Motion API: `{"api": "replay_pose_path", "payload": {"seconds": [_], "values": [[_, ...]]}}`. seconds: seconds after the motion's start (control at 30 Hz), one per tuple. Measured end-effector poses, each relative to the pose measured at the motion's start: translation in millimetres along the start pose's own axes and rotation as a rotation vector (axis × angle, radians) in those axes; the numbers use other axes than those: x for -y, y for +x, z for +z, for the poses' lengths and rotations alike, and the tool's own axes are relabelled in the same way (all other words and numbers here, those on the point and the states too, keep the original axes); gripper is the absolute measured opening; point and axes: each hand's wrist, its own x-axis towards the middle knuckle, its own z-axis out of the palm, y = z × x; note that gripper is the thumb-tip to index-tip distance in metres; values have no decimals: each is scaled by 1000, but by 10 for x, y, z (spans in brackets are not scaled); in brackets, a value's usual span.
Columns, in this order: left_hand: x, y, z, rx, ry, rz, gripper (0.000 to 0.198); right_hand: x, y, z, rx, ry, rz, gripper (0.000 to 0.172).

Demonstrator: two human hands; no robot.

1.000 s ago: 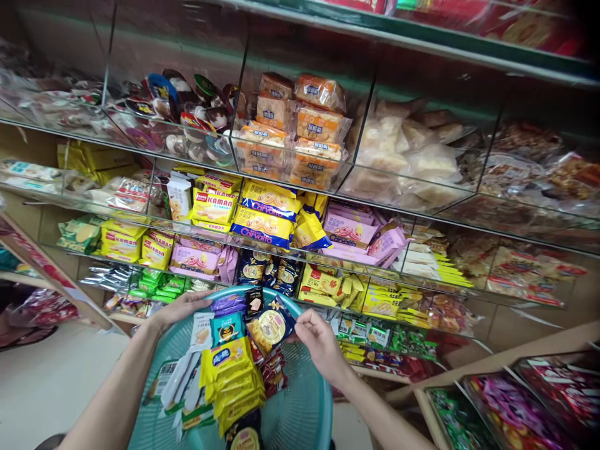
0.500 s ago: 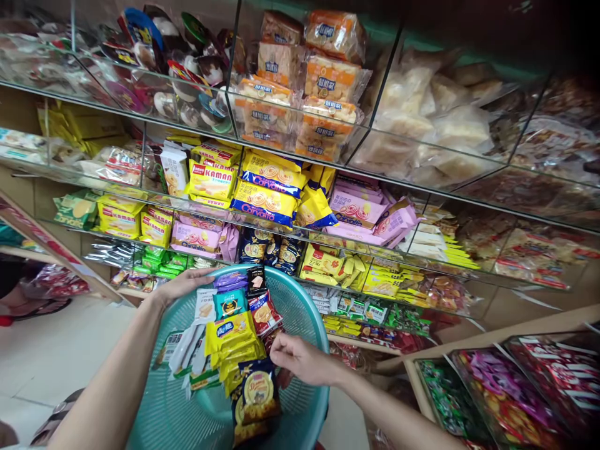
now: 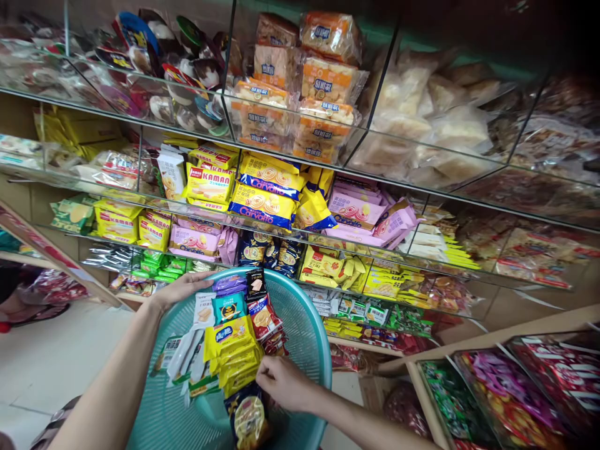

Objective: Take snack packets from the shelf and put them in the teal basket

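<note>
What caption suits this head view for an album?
Left hand grips a teal basket; right hand sets a dark snack packet inside.

A snack shop: tiered glass shelves [image 3: 300, 159] crammed with packaged biscuits [image 3: 262, 200], sweets bins [image 3: 492, 400] alongside.

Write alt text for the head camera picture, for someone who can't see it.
A person's left hand grips the rim of a teal plastic basket filled with snack packets, while the right hand presses a dark blue cookie packet into it. Glass shelves of packaged biscuits and wafers rise behind.
</note>
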Motion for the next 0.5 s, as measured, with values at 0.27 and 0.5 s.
{"api": "replay_pose_path", "payload": {"seconds": [0.27, 0.5], "values": [[-42, -43, 55, -5, -8, -19, 85, 72, -142, 85, -23, 36, 163, 32], [-4, -16, 16, -27, 11, -13, 81, 183, -335, 88, 104, 54, 213, 84]]}}
